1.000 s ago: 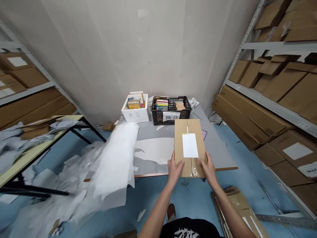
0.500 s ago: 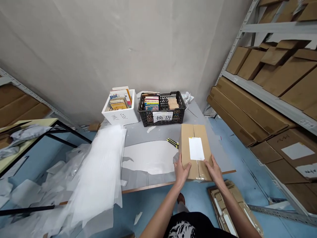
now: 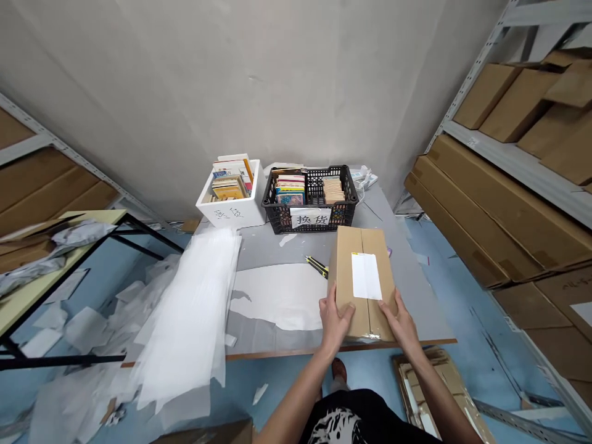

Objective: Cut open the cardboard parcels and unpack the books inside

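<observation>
A sealed brown cardboard box (image 3: 345, 271) with a white label lies on the grey table (image 3: 416, 290), near its front edge. My left hand (image 3: 333, 318) grips the box's near left corner, thumb on top. At the near right corner my right hand (image 3: 396, 319) clasps it the same way. A yellow and black utility knife (image 3: 317, 264) lies just left of the box.
A black basket (image 3: 309, 216) and a white bin (image 3: 231, 213), both with books, stand at the table's back. White plastic sheets (image 3: 194, 308) drape over its left edge. Flattened cardboard (image 3: 425, 382) lies on the floor. Shelves (image 3: 509, 160) with cartons line the right.
The box has come down from above the table's front edge and now rests on the table, a little further in. Both hands keep their grip on its near corners.
</observation>
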The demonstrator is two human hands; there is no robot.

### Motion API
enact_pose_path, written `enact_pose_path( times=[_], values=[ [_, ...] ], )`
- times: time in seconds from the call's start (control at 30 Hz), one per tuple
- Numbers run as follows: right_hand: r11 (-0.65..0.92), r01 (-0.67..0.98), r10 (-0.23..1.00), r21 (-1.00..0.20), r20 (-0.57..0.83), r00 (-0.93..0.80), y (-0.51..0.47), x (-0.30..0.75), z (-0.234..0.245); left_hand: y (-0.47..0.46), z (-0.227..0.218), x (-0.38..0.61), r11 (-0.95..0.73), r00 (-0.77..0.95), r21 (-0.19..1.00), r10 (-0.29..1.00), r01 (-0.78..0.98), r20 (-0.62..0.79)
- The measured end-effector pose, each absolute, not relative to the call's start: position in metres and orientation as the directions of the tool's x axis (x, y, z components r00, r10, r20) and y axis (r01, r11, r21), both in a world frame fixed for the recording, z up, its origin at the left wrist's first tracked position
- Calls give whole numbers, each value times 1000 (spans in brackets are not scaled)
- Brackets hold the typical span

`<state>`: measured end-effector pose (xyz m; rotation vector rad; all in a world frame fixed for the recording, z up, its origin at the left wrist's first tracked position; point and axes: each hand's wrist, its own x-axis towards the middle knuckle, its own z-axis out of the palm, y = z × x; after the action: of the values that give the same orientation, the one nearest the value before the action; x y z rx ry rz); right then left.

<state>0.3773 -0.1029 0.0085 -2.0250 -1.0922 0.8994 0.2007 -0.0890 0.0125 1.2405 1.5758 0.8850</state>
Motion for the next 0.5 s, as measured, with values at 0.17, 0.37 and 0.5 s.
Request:
enact_pose_path(
  times=[0.17,0.37,0.5],
  values=[
    [-421,507,892,-752,-244,380,-96,388,11,-93,1,213,244,-97,938,969,245,-227],
    [-391,488,909,-780,-245,336,-83,372,1,-77,-7,193,257,-137,926,964,276,-227],
    [-339,501,934,-796,-222,279,-75,364,-6,-72,-8,186,216,-172,937,970,276,-173]
  ],
)
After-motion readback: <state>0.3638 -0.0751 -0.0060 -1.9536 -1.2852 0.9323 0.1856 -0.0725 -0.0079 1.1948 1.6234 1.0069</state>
